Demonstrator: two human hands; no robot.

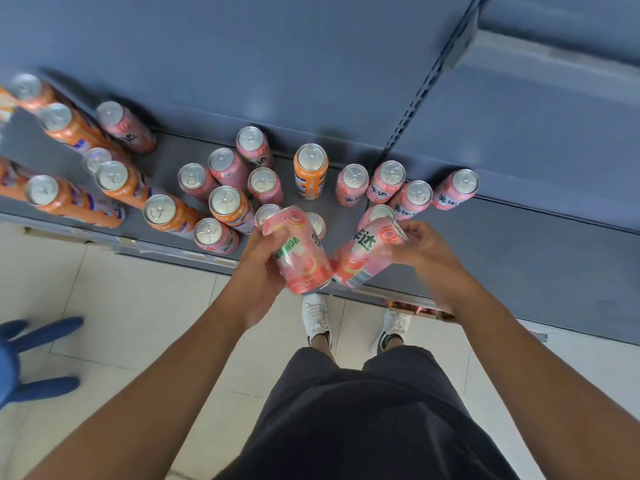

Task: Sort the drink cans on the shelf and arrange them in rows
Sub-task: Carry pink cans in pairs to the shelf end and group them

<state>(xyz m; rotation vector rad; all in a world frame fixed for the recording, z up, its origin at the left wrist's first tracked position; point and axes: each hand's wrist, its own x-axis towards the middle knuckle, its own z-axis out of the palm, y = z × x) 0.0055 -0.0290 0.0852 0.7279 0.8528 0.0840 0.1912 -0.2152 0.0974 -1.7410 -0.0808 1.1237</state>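
Note:
My left hand (258, 268) grips a pink can (299, 252), tilted above the front edge of the grey shelf (519, 244). My right hand (420, 247) holds a second pink can (363, 258), tilted the other way, its base close to the first one's. Several pink cans stand upright behind my hands, among them a group at the right (417, 195) and a cluster in the middle (228, 168). One orange can (310, 169) stands among the pink ones. Several orange cans (74, 199) stand at the left, with a pink can (124, 126) near the back.
The shelf's grey back panel (311, 64) rises behind the cans, with a slotted upright post (426, 88) at right. The shelf's right part is bare. Below are a tiled floor (138, 306), my white shoes (317, 318), and a blue object (31, 358) at left.

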